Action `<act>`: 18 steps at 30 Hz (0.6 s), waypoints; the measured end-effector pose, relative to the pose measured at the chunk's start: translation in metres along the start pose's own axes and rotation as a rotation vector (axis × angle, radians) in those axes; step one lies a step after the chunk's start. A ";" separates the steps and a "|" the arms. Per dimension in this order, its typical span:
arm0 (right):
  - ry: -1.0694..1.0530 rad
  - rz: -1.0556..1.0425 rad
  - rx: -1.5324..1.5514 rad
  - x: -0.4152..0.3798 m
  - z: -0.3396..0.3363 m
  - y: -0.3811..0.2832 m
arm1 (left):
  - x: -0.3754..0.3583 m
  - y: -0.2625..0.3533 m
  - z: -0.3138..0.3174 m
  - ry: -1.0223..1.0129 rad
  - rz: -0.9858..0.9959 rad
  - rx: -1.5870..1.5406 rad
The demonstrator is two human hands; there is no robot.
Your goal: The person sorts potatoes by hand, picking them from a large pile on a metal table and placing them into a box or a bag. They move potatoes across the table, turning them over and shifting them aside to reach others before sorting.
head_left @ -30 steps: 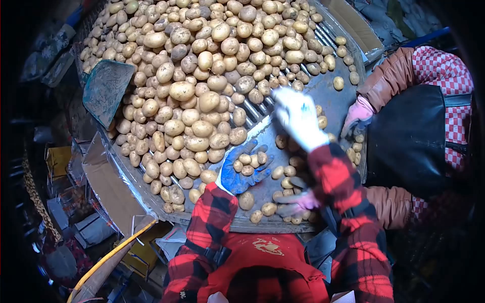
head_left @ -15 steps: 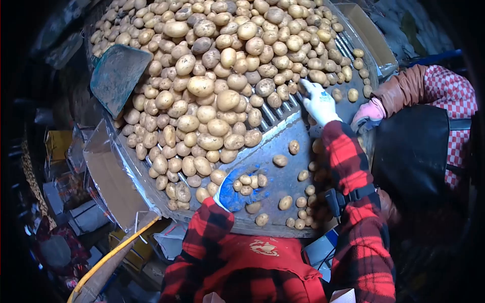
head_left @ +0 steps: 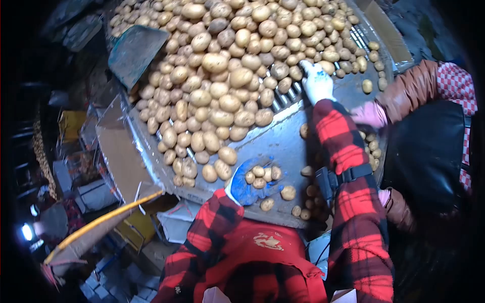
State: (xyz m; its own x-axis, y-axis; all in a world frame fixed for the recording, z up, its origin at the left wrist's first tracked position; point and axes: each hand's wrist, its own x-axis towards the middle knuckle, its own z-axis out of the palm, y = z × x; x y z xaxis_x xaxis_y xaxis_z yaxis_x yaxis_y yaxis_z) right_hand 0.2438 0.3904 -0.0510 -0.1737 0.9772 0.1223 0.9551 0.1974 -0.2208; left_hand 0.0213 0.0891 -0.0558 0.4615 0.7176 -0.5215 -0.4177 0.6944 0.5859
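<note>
My left hand point(head_left: 252, 184), in a blue-palmed glove, lies palm up low over the metal surface, cupping several small potatoes point(head_left: 259, 183). Loose small potatoes point(head_left: 288, 192) lie beside its fingertips. My right hand point(head_left: 317, 83), in a white glove, reaches to the lower right edge of the big potato pile point(head_left: 217, 91). Its fingers stretch out beside potatoes and over metal bars point(head_left: 287, 98); nothing shows in its grip, though the palm side is hidden.
At the right, a co-worker's pink-gloved hand point(head_left: 371, 113) is close to my right forearm. A green scoop point(head_left: 134, 53) rests against the pile's left side. Cardboard point(head_left: 118, 146) lines the left edge of the metal table point(head_left: 262, 146). A yellow-edged flap point(head_left: 106, 222) juts out lower left.
The view has shifted, so the pile sits farther right and higher. My right hand stays at the pile's edge, its fingers closer together. My left hand still cups the small potatoes. Fewer loose potatoes show mid-table.
</note>
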 end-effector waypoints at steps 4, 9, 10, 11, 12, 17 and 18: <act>0.009 -0.068 -0.089 -0.005 0.002 0.014 | -0.028 0.028 0.034 -0.148 0.067 -0.561; -0.159 0.015 -0.179 0.003 0.012 0.024 | -0.045 0.009 0.032 -0.030 0.024 -0.810; -0.173 0.009 -0.160 0.003 0.005 0.022 | -0.050 0.022 0.053 0.214 -0.020 -0.737; -0.184 0.005 -0.141 0.001 -0.007 0.018 | -0.061 0.034 0.066 0.170 -0.078 -0.879; -0.154 0.000 -0.059 -0.007 -0.019 0.016 | -0.051 -0.004 0.037 -0.101 -0.019 -0.920; -0.456 0.331 1.151 -0.106 -0.098 -0.021 | -0.095 -0.020 0.028 -0.015 -0.082 -0.695; -0.638 0.225 1.277 -0.134 -0.104 -0.022 | -0.120 -0.017 0.025 -0.106 -0.040 -0.693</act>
State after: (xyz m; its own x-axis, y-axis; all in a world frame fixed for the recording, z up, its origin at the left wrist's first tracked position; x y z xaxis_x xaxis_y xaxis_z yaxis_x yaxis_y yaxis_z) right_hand 0.2710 0.2475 0.0383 -0.4530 0.7967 -0.4001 0.1730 -0.3617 -0.9161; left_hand -0.0077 -0.0103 0.0120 0.5463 0.7063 -0.4502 -0.7851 0.6191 0.0185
